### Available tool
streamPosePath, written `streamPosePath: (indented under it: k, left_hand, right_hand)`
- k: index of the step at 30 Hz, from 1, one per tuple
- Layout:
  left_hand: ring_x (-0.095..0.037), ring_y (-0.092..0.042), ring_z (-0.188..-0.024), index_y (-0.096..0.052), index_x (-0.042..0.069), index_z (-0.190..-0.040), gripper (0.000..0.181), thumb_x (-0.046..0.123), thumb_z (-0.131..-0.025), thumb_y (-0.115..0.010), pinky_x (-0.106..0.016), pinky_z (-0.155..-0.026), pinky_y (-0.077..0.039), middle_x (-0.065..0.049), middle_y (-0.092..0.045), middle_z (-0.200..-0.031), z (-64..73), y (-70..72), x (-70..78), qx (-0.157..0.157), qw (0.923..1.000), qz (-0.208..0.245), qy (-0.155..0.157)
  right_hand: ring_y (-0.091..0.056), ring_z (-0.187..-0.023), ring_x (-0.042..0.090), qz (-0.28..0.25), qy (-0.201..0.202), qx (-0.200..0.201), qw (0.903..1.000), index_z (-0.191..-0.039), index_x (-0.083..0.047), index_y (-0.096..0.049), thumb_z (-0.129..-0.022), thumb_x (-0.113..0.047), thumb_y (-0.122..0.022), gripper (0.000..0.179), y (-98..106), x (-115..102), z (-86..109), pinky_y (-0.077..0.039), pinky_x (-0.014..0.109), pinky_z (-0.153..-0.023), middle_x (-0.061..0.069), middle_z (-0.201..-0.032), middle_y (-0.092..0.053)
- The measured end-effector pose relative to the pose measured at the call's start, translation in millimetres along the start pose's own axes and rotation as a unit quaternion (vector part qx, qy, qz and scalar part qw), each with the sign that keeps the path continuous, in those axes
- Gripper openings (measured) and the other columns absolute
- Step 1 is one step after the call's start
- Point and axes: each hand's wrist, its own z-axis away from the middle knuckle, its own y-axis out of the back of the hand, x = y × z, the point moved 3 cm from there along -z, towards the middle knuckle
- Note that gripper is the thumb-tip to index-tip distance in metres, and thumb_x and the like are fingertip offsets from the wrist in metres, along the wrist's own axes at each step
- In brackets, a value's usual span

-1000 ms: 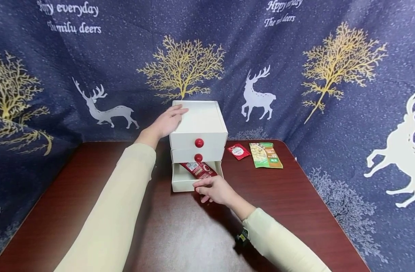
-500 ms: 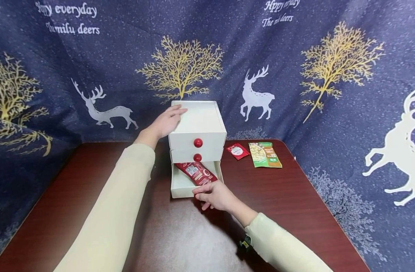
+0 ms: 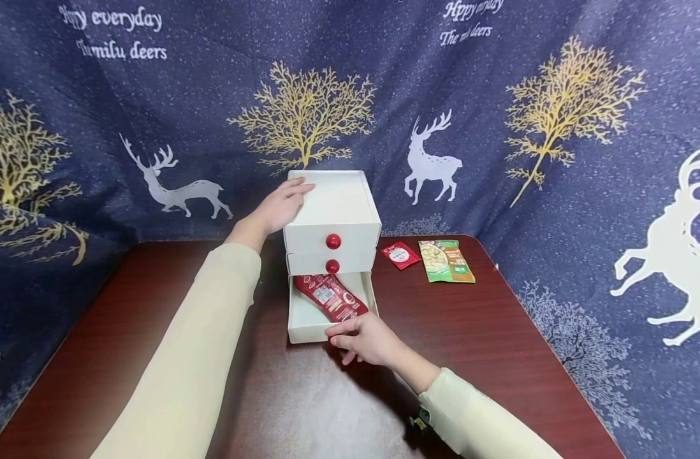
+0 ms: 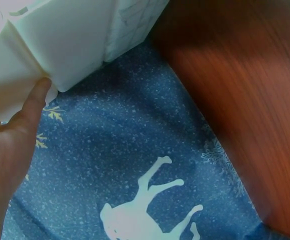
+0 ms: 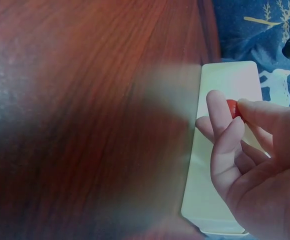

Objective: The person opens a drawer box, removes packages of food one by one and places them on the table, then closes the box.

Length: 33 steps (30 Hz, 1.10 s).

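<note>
A white chest of three small drawers stands at the table's back, with red round knobs on its fronts. The bottom drawer is pulled out, and a red printed packet lies slanted inside it. My right hand pinches that drawer's red knob between thumb and fingers, as the right wrist view shows. My left hand rests on the top left edge of the chest, fingers stretched over it. In the left wrist view a finger of the left hand lies against the white side.
To the right of the chest, a small red sachet and a green and brown food packet lie on the dark red wooden table. Behind the table hangs a blue cloth printed with deer and trees.
The bottom drawer has slid further out toward me, with my right hand on its knob. More of the red packet inside shows now. My left hand has stayed on the chest.
</note>
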Motion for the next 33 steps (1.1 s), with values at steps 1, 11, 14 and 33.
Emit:
streamPosePath:
  k: [1, 11, 14, 33]
  left_hand:
    - [-0.033, -0.006, -0.174, -0.043, 0.025, -0.171, 0.058, 0.033, -0.115, -0.027, -0.06, -0.14, -0.008, 0.003, -0.016, -0.186, 0.4, 0.1, 0.1, 0.0, 1.0, 0.0, 0.0]
    - [-0.033, -0.006, -0.174, -0.043, 0.024, -0.171, 0.059, 0.032, -0.115, -0.027, -0.06, -0.14, -0.008, 0.002, -0.016, -0.186, 2.4, 0.4, 0.4, 0.002, 1.0, 0.002, -0.003]
    - [-0.033, -0.006, -0.174, -0.043, 0.024, -0.171, 0.059, 0.032, -0.115, -0.027, -0.06, -0.14, -0.009, 0.002, -0.016, -0.186, 2.9, 0.2, 0.6, 0.0, 1.0, 0.003, -0.003]
    - [-0.033, -0.007, -0.174, -0.044, 0.024, -0.17, 0.059, 0.032, -0.114, -0.028, -0.06, -0.14, -0.009, 0.002, -0.017, -0.186, 1.3, -0.2, 0.5, 0.005, 1.0, 0.008, -0.001]
  right_hand:
    - [-0.08, -0.064, 0.023, -0.001, -0.002, -0.002, 1.0, -0.125, -0.011, -0.085, -0.103, -0.016, -0.077, 0.023, -0.4, 0.3, 1.0, -0.044, 0.022, -0.045, 0.018, -0.094, -0.083]
    - [-0.081, -0.065, 0.027, 0.015, 0.001, -0.006, 0.9999, -0.123, -0.013, -0.086, -0.104, -0.018, -0.077, 0.022, -4.5, -1.1, 10.8, -0.045, 0.023, -0.044, 0.013, -0.097, -0.085]
    - [-0.081, -0.065, 0.026, 0.017, 0.001, -0.008, 0.9998, -0.123, -0.013, -0.086, -0.104, -0.019, -0.077, 0.021, -5.2, -0.6, 13.4, -0.045, 0.023, -0.044, 0.013, -0.094, -0.084]
    - [-0.079, -0.062, 0.026, 0.002, 0.005, -0.02, 0.9998, -0.123, -0.009, -0.085, -0.104, -0.017, -0.077, 0.022, -8.4, -1.1, 23.8, -0.043, 0.023, -0.043, 0.018, -0.083, -0.081]
